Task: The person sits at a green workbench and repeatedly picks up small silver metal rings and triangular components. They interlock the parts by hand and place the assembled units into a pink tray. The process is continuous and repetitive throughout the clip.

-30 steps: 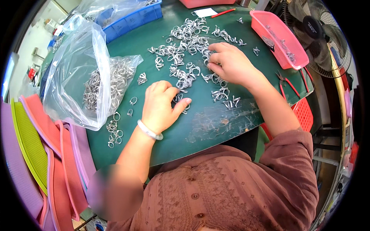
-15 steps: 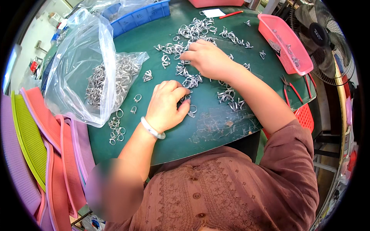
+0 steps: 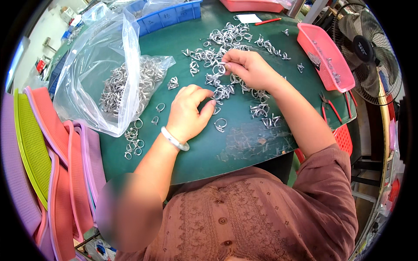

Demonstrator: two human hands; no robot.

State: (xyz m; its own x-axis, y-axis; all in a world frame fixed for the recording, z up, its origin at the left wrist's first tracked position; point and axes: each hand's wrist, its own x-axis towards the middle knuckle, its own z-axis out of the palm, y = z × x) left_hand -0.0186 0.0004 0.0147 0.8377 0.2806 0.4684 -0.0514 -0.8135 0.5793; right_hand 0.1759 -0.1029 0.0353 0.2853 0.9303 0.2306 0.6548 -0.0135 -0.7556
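Observation:
Silver-coloured metal rings (image 3: 230, 32) are scattered over the green table, several of them in a loose heap. My right hand (image 3: 249, 69) is above the heap, thumb and forefinger pinched on one ring (image 3: 219, 68). Lower and to the left, my left hand (image 3: 190, 111) rests on the tabletop, wearing a pale bangle (image 3: 174, 140). Its fingers are curled, with thumb and forefinger tips closed about a small ring (image 3: 216, 109) that they partly hide. A single ring (image 3: 220, 125) lies just to the right of the left thumb.
A clear plastic bag (image 3: 130, 82) full of rings lies at the left, beside a few loose rings (image 3: 134, 143). Behind is a blue bin (image 3: 170, 17). At the right are a pink basket (image 3: 324, 65), red-handled pliers (image 3: 331, 108) and a fan (image 3: 361, 48). Coloured baskets (image 3: 56, 174) stand lower left.
My right hand has drawn slightly back from the heap and now shows a ring in its pinch. My left hand has shifted slightly away from the single ring, which shows fully. The view has tilted a little.

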